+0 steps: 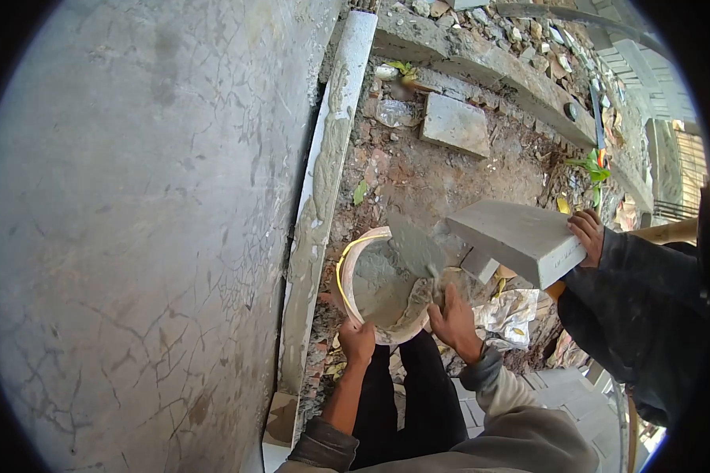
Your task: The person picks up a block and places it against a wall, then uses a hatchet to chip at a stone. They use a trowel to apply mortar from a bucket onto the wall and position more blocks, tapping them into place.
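Note:
A round bucket [349,293] with a yellow band along its rim stands in front of my legs. Wet grey mortar [379,282] lies inside it. My left hand [357,341] grips the near left rim. Over the right side of the bucket, my right hand [454,322] is closed around a trowel; its handle is mostly hidden. The mortar-smeared blade of the trowel [416,248] points up and away, across the far right rim. To the left runs a narrow block course [312,213] with mortar spread along its top.
A large cracked grey wall [142,205] fills the left side. At right, another person's hand [588,236] rests on a pale block [513,232]. Farther off, a loose slab [455,124] lies on dirt before a concrete beam [489,67]. Rubble and leaves are scattered around.

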`<action>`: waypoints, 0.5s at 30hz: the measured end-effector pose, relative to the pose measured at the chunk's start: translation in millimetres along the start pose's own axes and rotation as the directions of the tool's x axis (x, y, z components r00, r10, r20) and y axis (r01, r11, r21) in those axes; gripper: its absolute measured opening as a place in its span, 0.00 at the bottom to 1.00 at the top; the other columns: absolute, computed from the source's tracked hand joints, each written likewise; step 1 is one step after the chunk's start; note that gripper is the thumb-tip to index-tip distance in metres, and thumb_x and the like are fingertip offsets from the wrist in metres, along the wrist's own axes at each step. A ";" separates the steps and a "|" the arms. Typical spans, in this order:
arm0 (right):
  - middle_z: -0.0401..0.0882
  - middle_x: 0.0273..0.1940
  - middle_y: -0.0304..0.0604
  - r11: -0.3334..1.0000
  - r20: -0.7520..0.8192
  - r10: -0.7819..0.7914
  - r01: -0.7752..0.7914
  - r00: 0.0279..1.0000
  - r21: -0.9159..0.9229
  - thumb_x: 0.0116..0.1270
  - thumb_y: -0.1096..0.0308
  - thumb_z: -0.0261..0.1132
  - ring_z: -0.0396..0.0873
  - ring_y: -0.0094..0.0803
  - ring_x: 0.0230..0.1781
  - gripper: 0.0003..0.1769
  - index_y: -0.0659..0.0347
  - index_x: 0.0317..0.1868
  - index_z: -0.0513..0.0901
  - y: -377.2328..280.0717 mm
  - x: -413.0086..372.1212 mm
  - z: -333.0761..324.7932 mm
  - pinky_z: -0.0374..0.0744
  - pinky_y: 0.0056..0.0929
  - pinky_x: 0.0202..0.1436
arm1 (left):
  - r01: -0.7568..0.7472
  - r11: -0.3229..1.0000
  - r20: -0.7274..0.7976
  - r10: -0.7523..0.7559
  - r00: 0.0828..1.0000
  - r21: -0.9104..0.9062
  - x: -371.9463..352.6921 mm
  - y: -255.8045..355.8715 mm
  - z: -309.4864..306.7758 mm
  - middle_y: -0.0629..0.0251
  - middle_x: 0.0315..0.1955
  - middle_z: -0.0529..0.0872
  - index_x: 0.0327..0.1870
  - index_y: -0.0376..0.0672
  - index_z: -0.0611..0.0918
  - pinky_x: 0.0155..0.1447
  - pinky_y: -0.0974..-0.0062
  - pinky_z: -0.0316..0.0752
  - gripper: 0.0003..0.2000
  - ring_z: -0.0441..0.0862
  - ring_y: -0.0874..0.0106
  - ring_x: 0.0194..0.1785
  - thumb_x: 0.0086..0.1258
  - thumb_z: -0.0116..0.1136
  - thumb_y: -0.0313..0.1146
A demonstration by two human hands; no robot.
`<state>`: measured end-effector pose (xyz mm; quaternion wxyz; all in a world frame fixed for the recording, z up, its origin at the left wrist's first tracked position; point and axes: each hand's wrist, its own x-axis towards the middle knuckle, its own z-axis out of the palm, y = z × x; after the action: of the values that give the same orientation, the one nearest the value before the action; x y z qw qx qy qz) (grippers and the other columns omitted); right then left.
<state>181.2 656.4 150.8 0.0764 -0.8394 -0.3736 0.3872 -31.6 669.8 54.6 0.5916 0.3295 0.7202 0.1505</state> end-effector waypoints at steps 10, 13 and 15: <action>0.83 0.36 0.63 0.902 0.493 -0.273 0.398 0.826 -0.168 0.62 0.62 0.64 0.85 0.57 0.39 0.21 0.65 0.51 0.79 78.2 63.3 45.9 0.83 0.51 0.42 | -0.286 0.955 0.002 0.286 0.958 0.081 -5.0 44.8 23.2 0.55 0.28 0.88 0.38 0.34 0.83 0.42 0.68 0.78 0.09 0.87 0.67 0.34 0.57 0.59 0.26; 0.81 0.27 0.55 0.914 0.522 -0.391 0.387 0.758 0.123 0.59 0.59 0.68 0.86 0.44 0.34 0.18 0.62 0.46 0.83 84.1 73.3 32.3 0.82 0.41 0.41 | -0.378 0.924 -0.041 0.381 0.924 0.054 -2.2 66.1 40.1 0.57 0.26 0.86 0.36 0.34 0.82 0.38 0.69 0.77 0.08 0.85 0.68 0.31 0.57 0.58 0.27; 0.80 0.26 0.48 0.908 0.535 -0.408 0.268 0.739 0.323 0.61 0.63 0.67 0.82 0.36 0.29 0.17 0.63 0.47 0.83 110.5 84.7 26.4 0.80 0.35 0.38 | -0.317 0.940 -0.036 0.324 0.946 0.123 0.3 73.2 41.6 0.58 0.24 0.85 0.36 0.34 0.82 0.37 0.69 0.76 0.08 0.82 0.68 0.28 0.57 0.58 0.26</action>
<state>261.0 631.9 36.3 0.1198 -0.5797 -0.4793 0.6480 29.6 716.8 88.3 0.5191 0.4717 0.6806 0.2119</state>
